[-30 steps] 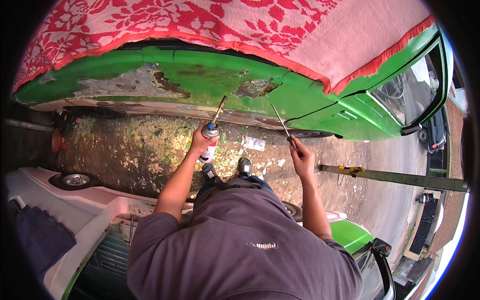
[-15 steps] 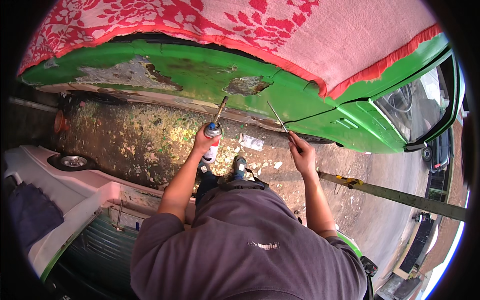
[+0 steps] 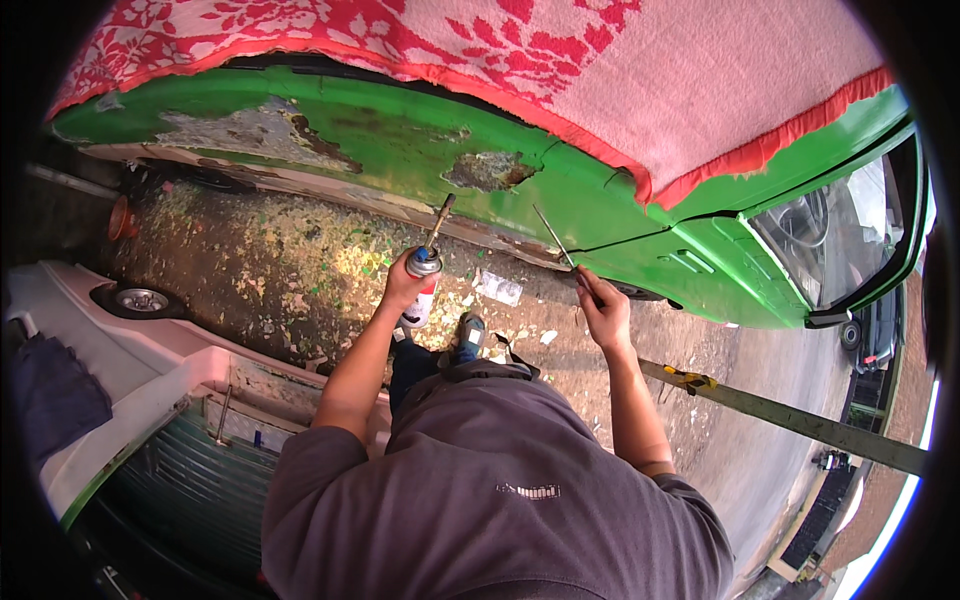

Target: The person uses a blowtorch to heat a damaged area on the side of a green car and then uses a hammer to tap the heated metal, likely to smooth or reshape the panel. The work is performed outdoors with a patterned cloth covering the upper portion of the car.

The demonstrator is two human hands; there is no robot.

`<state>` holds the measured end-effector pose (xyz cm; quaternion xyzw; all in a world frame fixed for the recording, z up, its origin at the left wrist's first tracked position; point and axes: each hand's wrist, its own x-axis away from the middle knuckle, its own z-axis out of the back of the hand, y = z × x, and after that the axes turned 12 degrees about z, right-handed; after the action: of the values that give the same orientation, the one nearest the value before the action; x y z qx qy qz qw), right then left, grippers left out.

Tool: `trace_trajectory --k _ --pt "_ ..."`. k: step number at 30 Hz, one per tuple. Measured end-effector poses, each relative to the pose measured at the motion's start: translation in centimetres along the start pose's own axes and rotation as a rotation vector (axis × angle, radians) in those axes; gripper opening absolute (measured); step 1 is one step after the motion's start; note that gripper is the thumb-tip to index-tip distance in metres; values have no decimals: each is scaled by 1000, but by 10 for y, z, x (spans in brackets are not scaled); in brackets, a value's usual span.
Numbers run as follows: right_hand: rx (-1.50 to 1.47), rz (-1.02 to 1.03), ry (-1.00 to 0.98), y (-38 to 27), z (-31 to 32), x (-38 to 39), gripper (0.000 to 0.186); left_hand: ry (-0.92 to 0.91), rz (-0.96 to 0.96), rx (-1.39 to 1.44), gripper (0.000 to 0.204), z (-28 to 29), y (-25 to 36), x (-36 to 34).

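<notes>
1. Hands: 2 in view, both occupied. The left hand (image 3: 400,285) is left of centre; the right hand (image 3: 606,315) is right of centre.
2. Left hand: holds 1 blowtorch (image 3: 420,302), at the middle of the frame. The fingers wrap around the upper part of the canister; the individual fingers are too hidden to count. The torch has 1 nozzle (image 3: 439,222), slanted toward the top of the frame.
3. Right hand: holds 1 thin metal tool (image 3: 552,236), just right of centre. The fingers curl together, pinching the handle, which is mostly covered. The shaft slants toward the upper left; whether its tip touches the bodywork cannot be told.
4. Green vehicle (image 3: 590,208): 1 unit, across the upper frame. It carries 2 large bare patches: 1 grey patch (image 3: 250,133) at upper left and 1 smaller patch (image 3: 490,171) at upper centre.
5. Patterned cloth (image 3: 700,100): 1 piece, red and pink, draped over this vehicle along the top edge.
6. Ground: 1 pale sheet (image 3: 499,289) lies near the centre, among paint flakes (image 3: 350,262) too numerous to count.
7. Pink vehicle (image 3: 190,375): 1 unit, lower left, with 1 wheel (image 3: 142,300) visible.
8. Bar (image 3: 800,424): 1 unit, at right, with yellow tape (image 3: 690,380) around it.
</notes>
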<state>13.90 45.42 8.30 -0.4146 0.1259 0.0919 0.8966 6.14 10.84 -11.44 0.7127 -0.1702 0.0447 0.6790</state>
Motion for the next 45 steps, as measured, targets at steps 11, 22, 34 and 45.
trace_trajectory --k 11,22,34,45 --pt "5 10 -44 5 5 -2 38 4 12 87 49 -3 -2 0" --pt "-19 17 -71 7 9 -5 38 16 -8 38 53 -15 3 6" --pt "6 1 -49 12 15 1 36 -37 -32 42 54 -43 5 3" --pt "40 -14 -65 19 19 6 36 -3 -26 62 51 -33 7 5"
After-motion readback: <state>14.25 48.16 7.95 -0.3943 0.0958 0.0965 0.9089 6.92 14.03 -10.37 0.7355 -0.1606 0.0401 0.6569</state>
